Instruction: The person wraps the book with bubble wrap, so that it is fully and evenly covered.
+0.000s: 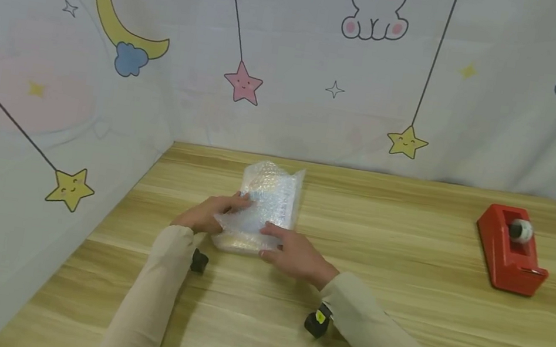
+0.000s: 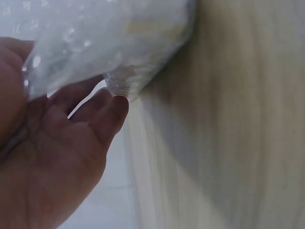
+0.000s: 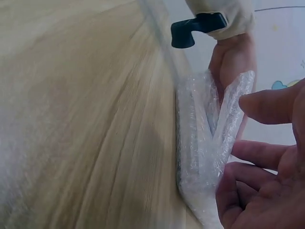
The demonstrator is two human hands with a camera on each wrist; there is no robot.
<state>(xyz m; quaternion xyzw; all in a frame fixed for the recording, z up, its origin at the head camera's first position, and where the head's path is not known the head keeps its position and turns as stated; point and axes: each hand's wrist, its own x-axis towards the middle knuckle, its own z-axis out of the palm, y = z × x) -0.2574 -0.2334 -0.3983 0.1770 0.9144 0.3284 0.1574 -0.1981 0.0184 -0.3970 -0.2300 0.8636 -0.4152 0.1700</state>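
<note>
While tabletop (image 1: 406, 245) wooden, backdrop (image 1: 300, 52) starry.

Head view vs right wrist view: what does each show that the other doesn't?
Head view only: the red tape dispenser with its tape roll, and the pink star printed on the backdrop.

Right wrist view only: an edge-on look at the V-shaped gap between the raised flap of the bubble wrap and the layers beneath.

Both: the bubble wrap, left grip, right grip, wooden tabletop and part of the backdrop.
</note>
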